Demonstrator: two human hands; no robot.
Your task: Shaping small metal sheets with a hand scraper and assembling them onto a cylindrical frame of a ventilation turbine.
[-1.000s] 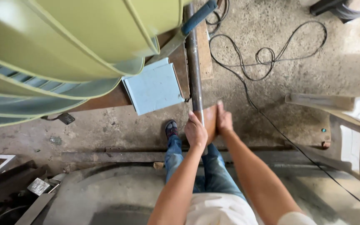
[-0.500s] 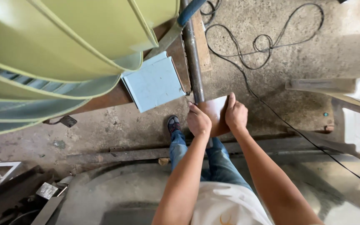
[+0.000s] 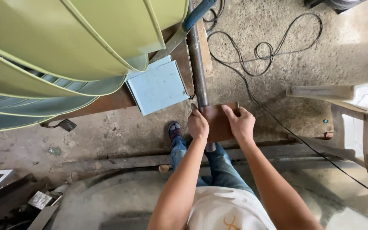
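Rough concrete floor (image 3: 303, 51), stained and gritty, with a black cable (image 3: 260, 55) looping across it toward the upper right. A stack of curved pale green metal sheets (image 3: 64, 47) fills the upper left. Below its edge lies a light blue square panel (image 3: 158, 87), resting on a brown board (image 3: 107, 102). A grey steel pipe (image 3: 197, 72) runs from the top of the view down toward the person, with a blue-handled tool (image 3: 196, 15) lying across its far end. A white plastic chair (image 3: 363, 110) stands at the right edge.

The person stands with a brown flat plate (image 3: 218, 121) held over the near end of the pipe. The left hand (image 3: 198, 125) grips the plate's left edge, fingers curled together around it. The right hand (image 3: 240, 123) holds the right edge, thumb on top and fingers wrapped under; the fingertips are hidden, so their exact set cannot be told. The plate appears to rest against the pipe, though contact is not clear. One dark shoe (image 3: 174, 130) shows below the left hand.
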